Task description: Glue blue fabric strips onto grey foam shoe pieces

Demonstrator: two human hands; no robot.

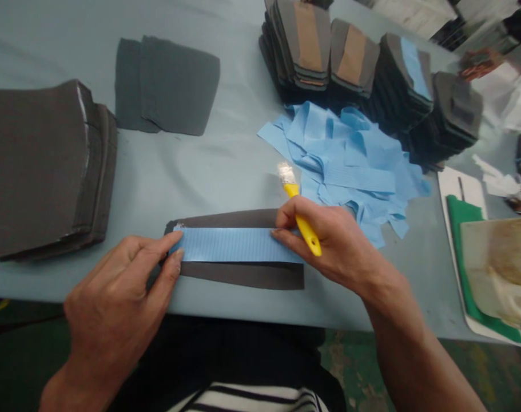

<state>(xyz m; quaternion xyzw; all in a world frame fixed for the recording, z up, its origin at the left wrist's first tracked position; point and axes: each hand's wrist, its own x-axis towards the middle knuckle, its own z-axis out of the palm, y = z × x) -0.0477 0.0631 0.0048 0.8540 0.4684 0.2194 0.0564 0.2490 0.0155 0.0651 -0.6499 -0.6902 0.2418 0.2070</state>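
On the grey table (166,177), a dark panel (243,276) lies flat near the front edge, its long axis running left to right across the person. A blue strip (234,245) lies along the panel, parallel to that axis, between the hands, neither clearly nearer. The left hand (118,292) presses on the strip's left end, fingers close together. The right hand (329,243) rests a fingertip at the strip's right end, other fingers curled around a yellow brush (305,226).

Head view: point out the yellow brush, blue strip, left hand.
Yellow brush (303,224), head view, on the handle.
Blue strip (234,245), head view, on its middle.
Left hand (114,292), head view, on the back of the hand.
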